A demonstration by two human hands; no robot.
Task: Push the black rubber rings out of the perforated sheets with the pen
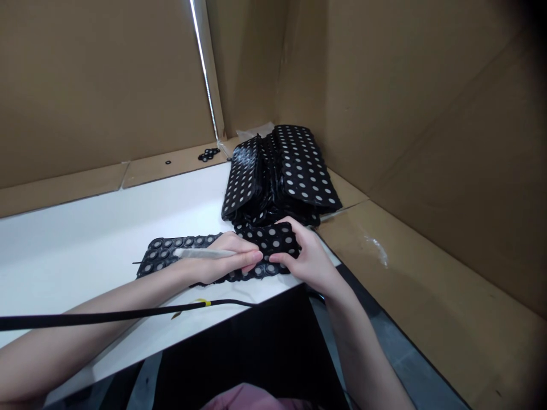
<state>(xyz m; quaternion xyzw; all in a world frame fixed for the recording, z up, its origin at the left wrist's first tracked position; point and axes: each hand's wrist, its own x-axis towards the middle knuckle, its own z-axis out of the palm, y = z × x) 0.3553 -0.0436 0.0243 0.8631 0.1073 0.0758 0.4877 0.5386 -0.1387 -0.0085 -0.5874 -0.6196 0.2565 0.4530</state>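
Note:
A black rubber sheet (171, 253) studded with rows of round grey-centred buttons lies flat on the white table (85, 239). My left hand (217, 263) rests on it, closed around a thin pale stick-like tool (200, 254) that points left. My right hand (305, 259) grips the sheet's right end, fingers curled over the folded-up edge (276, 236). The two hands nearly touch at the fingertips. Behind them sits a heap of the same black dotted sheets (282, 171).
Brown cardboard walls (405, 114) enclose the table at the back and right. A few loose black rings (208, 154) lie on the cardboard ledge at the back. A black cable (106, 315) with a yellow band runs across the near table edge.

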